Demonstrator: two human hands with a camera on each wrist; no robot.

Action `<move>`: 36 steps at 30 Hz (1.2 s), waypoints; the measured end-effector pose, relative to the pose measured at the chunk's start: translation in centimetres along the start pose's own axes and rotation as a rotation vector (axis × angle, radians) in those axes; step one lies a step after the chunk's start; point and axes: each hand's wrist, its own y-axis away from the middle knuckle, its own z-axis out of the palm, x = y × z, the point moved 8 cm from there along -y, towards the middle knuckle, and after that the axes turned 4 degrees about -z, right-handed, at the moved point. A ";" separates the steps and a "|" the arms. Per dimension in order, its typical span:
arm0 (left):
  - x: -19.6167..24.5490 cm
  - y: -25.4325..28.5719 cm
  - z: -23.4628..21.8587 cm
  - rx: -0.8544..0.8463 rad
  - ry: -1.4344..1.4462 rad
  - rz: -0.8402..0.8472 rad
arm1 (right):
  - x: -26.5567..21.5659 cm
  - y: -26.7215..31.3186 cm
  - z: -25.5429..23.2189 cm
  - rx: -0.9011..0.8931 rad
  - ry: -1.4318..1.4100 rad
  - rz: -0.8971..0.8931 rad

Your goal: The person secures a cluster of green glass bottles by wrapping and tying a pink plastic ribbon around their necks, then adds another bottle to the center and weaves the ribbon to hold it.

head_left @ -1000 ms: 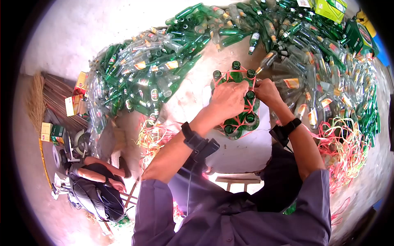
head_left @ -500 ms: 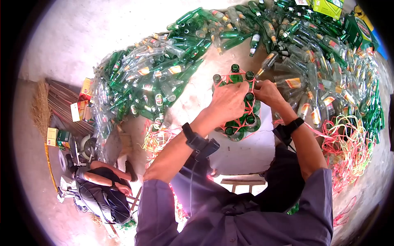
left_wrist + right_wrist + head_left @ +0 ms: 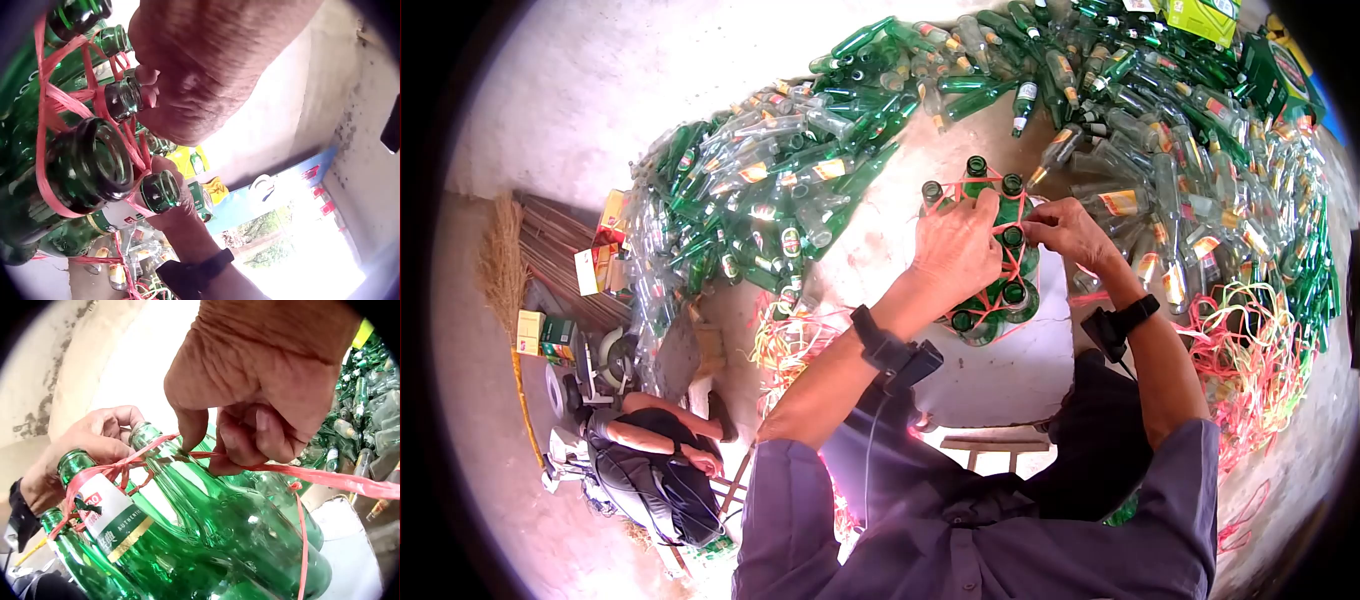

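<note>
A cluster of several upright green glass bottles (image 3: 976, 180) stands on a white surface (image 3: 1000, 375). Pink plastic strap (image 3: 312, 478) is wound around and between their necks. My left hand (image 3: 960, 245) lies over the cluster's left side, its fingers curled at a bottle neck (image 3: 122, 100) in the left wrist view. On the other side, my right hand (image 3: 1072, 232) pinches the strap between thumb and curled fingers, close over a bottle's shoulder. The strap runs taut past that hand toward the right edge of the right wrist view. One bottle carries a white and green label (image 3: 109, 509).
Large heaps of green and clear bottles (image 3: 750, 190) curve around the back and both sides. Tangled pink and yellow strap (image 3: 1245, 350) lies at the right, more (image 3: 790, 340) at the left. Another seated person (image 3: 660, 450), a broom (image 3: 505, 270) and small boxes (image 3: 530, 332) are at the far left.
My right hand has drawn slightly right, away from the bottle necks, with the strap between its fingers. The left hand stays at the cluster, its fingers shifted a little.
</note>
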 end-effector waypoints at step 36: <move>-4.9 -0.6 -1.5 0.140 -0.073 -0.006 | -3.4 0.2 0.3 0.218 0.284 -0.347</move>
